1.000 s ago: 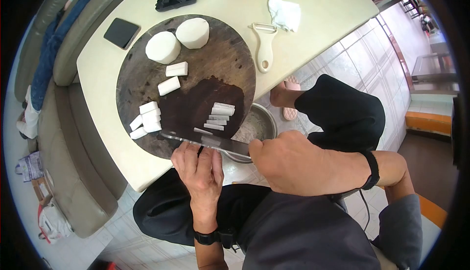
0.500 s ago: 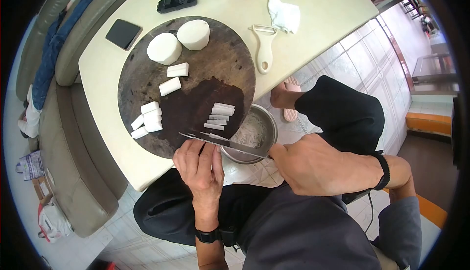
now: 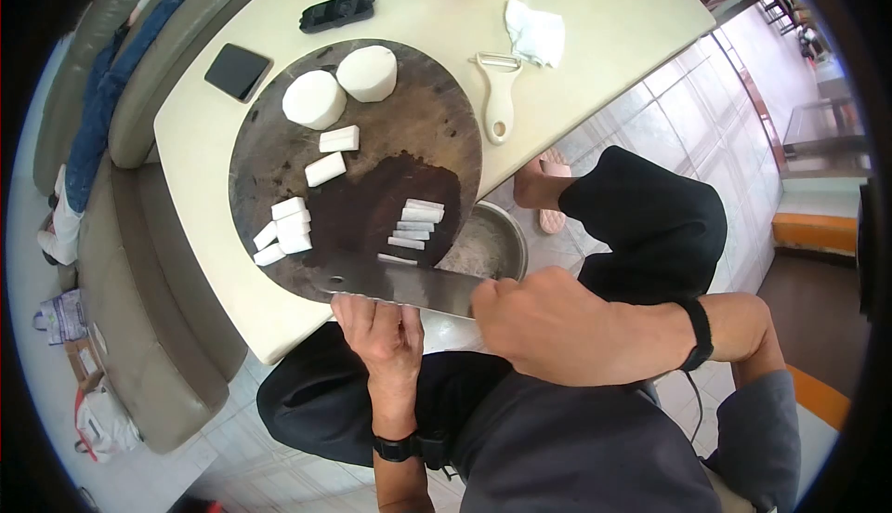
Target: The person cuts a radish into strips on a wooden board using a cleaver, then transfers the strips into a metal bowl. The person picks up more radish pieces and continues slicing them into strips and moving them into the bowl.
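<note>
Closest to the body, the left hand (image 3: 381, 332) lies flat at the near edge of the cutting board (image 3: 269, 160) — fingers straight, side by side, tips hidden by the knife (image 3: 400, 285). The right hand (image 3: 544, 327) is fisted around its handle. Beyond the blade lie thin white slices (image 3: 415, 220); farther off, two round chunks (image 3: 316, 99) — and a peeler (image 3: 497, 95) on the worktop (image 3: 595, 39).

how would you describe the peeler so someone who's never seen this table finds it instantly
On the cream table, look just right of the round dark cutting board. The peeler lies flat there, below the crumpled white cloth: the only cream tool, Y-shaped, with a hole in its handle.
</note>
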Demonstrator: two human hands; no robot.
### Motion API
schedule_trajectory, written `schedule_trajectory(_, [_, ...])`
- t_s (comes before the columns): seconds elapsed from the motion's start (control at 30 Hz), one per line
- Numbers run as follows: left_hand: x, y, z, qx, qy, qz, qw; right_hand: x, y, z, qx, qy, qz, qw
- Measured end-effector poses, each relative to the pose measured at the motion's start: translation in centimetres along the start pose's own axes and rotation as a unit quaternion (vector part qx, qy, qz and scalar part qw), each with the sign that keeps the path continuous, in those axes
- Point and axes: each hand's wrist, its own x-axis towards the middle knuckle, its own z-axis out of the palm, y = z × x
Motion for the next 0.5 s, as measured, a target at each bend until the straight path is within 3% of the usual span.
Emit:
schedule_trajectory(0.1, [0.3,0.1,0.0,-0.017,0.026,-0.002,1.000,-1.8,-0.5,-1.7,0.066,-0.046,0.062,0.995])
schedule_trajectory(0.23, [1.1,0.9,0.2,-0.014,0.053,-0.001,0.999,-3.3,0.1,-1.9,0.088,-0.035,0.099,0.990])
schedule_trajectory(0.33, [2.2,1.3,0.4,0.012,0.025,0.034,0.999,-3.5,0.7,-2.2,0.083,-0.012,0.108,0.991])
schedule_trajectory(0.5, [3.2,1.4,0.0,0.017,-0.039,0.017,0.999,-3.7,1.2,-2.3,0.071,0.010,0.110,0.991])
